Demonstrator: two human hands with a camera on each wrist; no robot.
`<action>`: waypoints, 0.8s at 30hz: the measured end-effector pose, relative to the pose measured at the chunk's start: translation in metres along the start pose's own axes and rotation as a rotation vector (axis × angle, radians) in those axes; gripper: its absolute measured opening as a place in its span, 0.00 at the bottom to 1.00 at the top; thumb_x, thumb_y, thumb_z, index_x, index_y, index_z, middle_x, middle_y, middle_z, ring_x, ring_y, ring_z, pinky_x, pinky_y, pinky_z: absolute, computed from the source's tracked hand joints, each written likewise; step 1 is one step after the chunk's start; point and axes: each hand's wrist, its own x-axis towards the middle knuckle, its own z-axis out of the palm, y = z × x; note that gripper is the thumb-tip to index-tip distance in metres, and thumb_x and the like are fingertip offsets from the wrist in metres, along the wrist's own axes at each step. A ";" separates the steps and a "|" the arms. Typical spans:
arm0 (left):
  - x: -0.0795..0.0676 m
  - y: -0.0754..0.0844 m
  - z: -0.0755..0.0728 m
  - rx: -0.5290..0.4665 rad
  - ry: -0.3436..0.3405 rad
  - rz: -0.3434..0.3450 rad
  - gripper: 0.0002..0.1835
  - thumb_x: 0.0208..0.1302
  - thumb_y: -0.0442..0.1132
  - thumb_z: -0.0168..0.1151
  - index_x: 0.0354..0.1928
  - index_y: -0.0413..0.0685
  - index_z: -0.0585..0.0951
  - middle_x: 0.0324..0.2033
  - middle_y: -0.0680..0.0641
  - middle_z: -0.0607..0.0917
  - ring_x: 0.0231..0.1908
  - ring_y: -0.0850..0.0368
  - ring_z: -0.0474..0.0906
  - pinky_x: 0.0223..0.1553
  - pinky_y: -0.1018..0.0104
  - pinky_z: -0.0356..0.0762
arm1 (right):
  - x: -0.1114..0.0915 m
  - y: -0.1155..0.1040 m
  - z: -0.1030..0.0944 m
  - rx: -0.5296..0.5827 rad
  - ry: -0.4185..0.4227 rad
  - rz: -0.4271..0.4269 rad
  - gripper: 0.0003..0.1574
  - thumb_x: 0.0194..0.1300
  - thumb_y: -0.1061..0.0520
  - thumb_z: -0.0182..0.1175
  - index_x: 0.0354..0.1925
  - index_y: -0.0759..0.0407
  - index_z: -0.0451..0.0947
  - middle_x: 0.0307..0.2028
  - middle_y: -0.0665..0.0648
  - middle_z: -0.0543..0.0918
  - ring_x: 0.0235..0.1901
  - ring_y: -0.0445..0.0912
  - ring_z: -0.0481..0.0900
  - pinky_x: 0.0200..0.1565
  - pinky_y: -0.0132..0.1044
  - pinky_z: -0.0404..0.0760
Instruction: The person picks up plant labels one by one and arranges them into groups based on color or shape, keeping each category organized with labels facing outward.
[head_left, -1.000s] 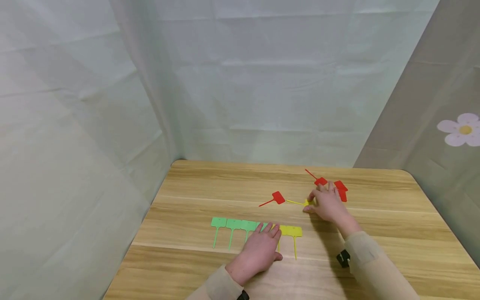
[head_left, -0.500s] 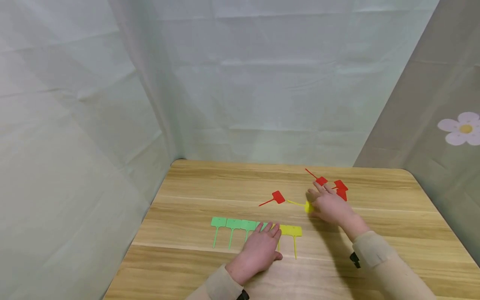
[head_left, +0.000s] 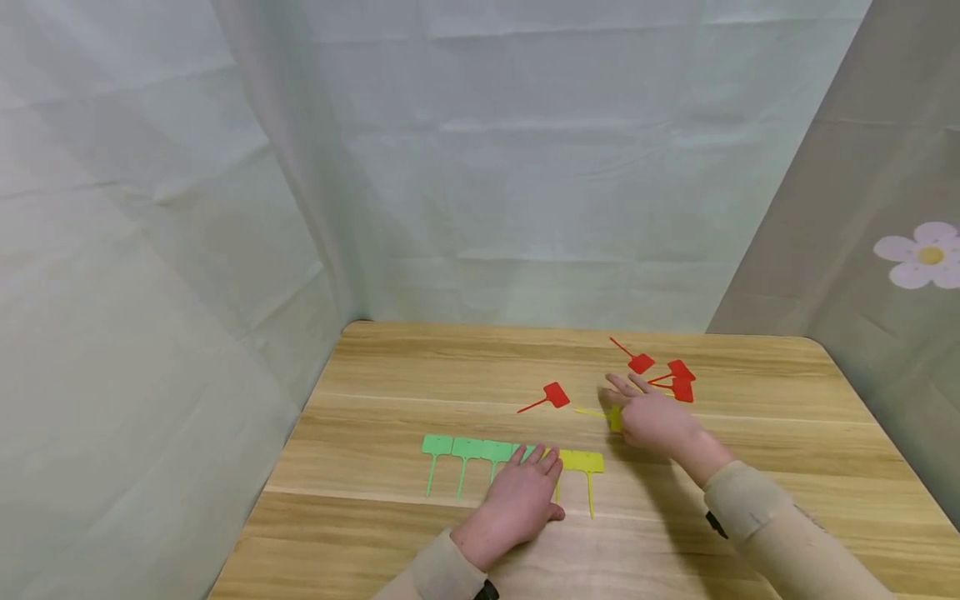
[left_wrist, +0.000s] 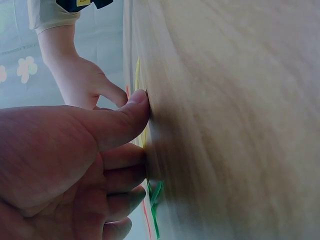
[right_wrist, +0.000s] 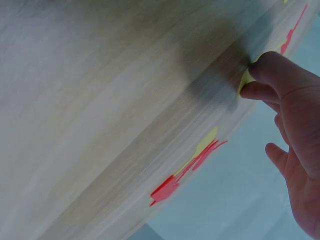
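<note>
Flat plastic tags with thin tails lie on the wooden table. Several green tags (head_left: 468,448) and yellow tags (head_left: 588,462) form one row, heads edge to edge, tails toward the person. My left hand (head_left: 519,500) rests on the row's middle, fingers extended, covering part of it. Beyond and to the right, my right hand (head_left: 660,422) pinches the head of a loose yellow tag (head_left: 616,418) between thumb and index finger. Its tail points left, and the other fingers are spread. In the right wrist view this yellow tag (right_wrist: 245,82) shows at the fingertips.
A single red tag (head_left: 557,394) lies left of the right hand. Another red tag (head_left: 641,363) is just beyond its fingers. Overlapping red tags (head_left: 682,389) lie to the right, with a yellow tag (right_wrist: 205,141) among them. Pale cloth (head_left: 510,167) hangs behind the table.
My right hand has drawn back slightly from the red tags, and the yellow tag at its fingers has shifted a little nearer. The left hand has stayed put.
</note>
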 end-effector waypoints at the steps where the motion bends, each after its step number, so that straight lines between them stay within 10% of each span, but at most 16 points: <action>1: 0.000 0.000 0.000 -0.003 0.000 0.001 0.40 0.71 0.64 0.66 0.77 0.52 0.75 0.78 0.54 0.71 0.78 0.56 0.64 0.79 0.56 0.59 | -0.001 0.000 0.001 -0.001 0.014 0.011 0.20 0.59 0.66 0.70 0.14 0.55 0.79 0.67 0.63 0.82 0.76 0.66 0.66 0.74 0.65 0.67; 4: 0.000 0.000 0.000 -0.011 -0.003 0.000 0.40 0.71 0.64 0.66 0.77 0.52 0.75 0.78 0.54 0.71 0.78 0.55 0.64 0.79 0.56 0.59 | -0.003 0.002 0.003 -0.008 0.063 0.037 0.02 0.59 0.65 0.75 0.30 0.62 0.90 0.66 0.64 0.82 0.74 0.66 0.68 0.70 0.66 0.71; 9: 0.000 0.000 0.001 -0.017 -0.008 -0.002 0.40 0.70 0.64 0.67 0.77 0.52 0.75 0.78 0.55 0.71 0.78 0.56 0.63 0.79 0.56 0.59 | -0.002 0.002 0.001 0.024 0.086 0.123 0.31 0.60 0.61 0.79 0.61 0.65 0.86 0.69 0.68 0.79 0.75 0.69 0.66 0.70 0.67 0.71; 14: 0.000 -0.002 0.002 -0.008 -0.007 -0.004 0.40 0.70 0.64 0.67 0.77 0.53 0.75 0.78 0.55 0.71 0.78 0.56 0.63 0.79 0.56 0.59 | 0.016 -0.011 -0.004 0.145 0.143 0.189 0.25 0.61 0.56 0.79 0.57 0.60 0.89 0.71 0.71 0.76 0.76 0.71 0.63 0.73 0.69 0.65; 24: 0.000 0.000 0.003 -0.012 0.008 0.004 0.39 0.70 0.64 0.67 0.77 0.53 0.76 0.78 0.55 0.71 0.78 0.56 0.64 0.79 0.56 0.60 | 0.047 -0.025 -0.001 0.155 0.145 0.050 0.14 0.57 0.54 0.82 0.43 0.48 0.94 0.70 0.67 0.79 0.76 0.68 0.65 0.74 0.67 0.65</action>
